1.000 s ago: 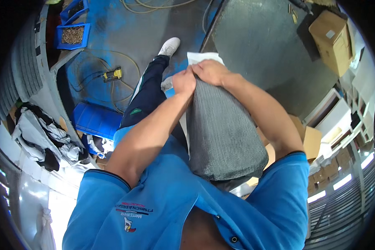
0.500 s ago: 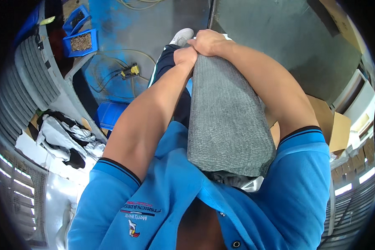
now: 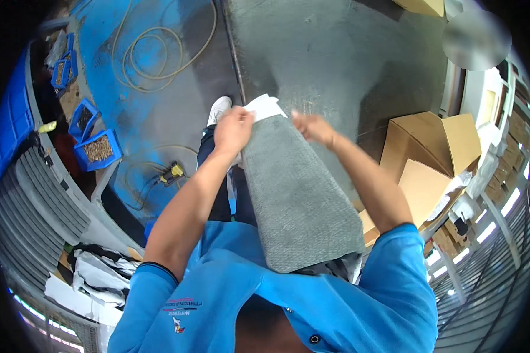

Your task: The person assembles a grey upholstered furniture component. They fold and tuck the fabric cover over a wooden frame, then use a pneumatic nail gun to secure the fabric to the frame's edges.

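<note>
The right hand (image 3: 314,128), bunched against the left hand (image 3: 234,130) 0.5 s ago, now sits apart, blurred; I cannot tell its closure. The left pinches the white flap (image 3: 266,107). Dark tabletop (image 3: 335,53) stretches beyond, its left edge near the flap; an open carton (image 3: 415,138) bounds the right. The tapered, textured grey cushion (image 3: 300,188) lies between 2 forearms (image 3: 194,197).

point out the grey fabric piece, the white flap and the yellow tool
grey fabric piece (image 3: 303,197): head view, middle of its upper face
white flap (image 3: 267,107): head view, middle of its visible part
yellow tool (image 3: 174,172): head view, its yellow body
</note>
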Available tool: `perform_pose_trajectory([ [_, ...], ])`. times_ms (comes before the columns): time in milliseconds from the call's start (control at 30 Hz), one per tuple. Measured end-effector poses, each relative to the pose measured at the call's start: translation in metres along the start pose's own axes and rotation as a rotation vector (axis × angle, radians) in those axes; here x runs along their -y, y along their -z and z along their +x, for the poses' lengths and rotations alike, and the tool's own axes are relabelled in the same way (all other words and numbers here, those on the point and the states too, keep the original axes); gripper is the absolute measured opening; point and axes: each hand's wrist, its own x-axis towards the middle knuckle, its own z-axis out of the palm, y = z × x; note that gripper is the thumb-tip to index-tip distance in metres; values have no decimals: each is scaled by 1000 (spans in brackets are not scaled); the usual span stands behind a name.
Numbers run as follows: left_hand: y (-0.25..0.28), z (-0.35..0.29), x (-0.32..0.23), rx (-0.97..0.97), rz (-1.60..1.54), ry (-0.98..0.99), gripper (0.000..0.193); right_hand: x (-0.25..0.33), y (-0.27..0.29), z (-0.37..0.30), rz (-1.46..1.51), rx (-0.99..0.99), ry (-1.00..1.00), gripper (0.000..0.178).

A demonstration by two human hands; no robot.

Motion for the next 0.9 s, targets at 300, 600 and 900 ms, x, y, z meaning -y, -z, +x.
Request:
perform_pose_trajectory([
  [300, -30, 43, -70, 361, 184, 30, 51, 10, -19, 8, 227, 2, 50, 64],
  [600, -39, 79, -63, 266, 411, 264, 53, 36, -40, 66, -68, -134, -41, 62],
  [900, -62, 106, -18, 305, 507, 276, 65, 29, -48, 100, -98, -88, -51, 63],
])
